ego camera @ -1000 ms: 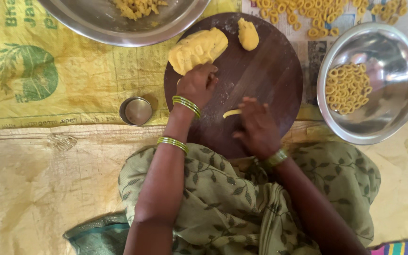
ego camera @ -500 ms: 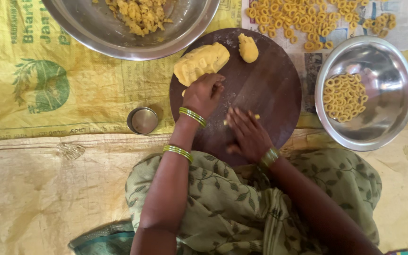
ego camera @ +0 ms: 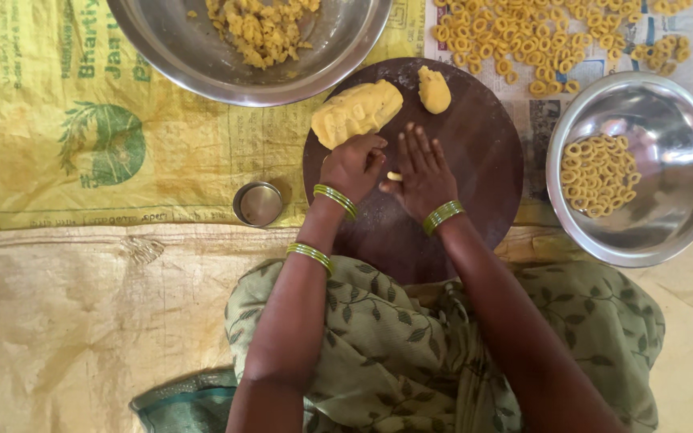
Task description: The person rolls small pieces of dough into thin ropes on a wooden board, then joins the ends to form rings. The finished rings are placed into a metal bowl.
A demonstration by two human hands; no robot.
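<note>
A small round steel cup (ego camera: 257,204) sits at the left on the yellow woven sack (ego camera: 66,160). On the round dark wooden board (ego camera: 483,172), the left hand (ego camera: 352,166) is loosely curled, fingers touching the large yellow dough lump (ego camera: 356,112), whose long axis runs left-low to right-high. Beside it the right hand (ego camera: 420,172) lies flat, open, over a thin yellow dough strip (ego camera: 395,176); its axis is hidden. Right: a steel bowl (ego camera: 675,232) holding dough rings (ego camera: 599,174).

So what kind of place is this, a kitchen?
Probably a home floor workspace for making snacks: a round wooden board lies on spread sacks, with steel bowls and dough rings drying on newspaper.
</note>
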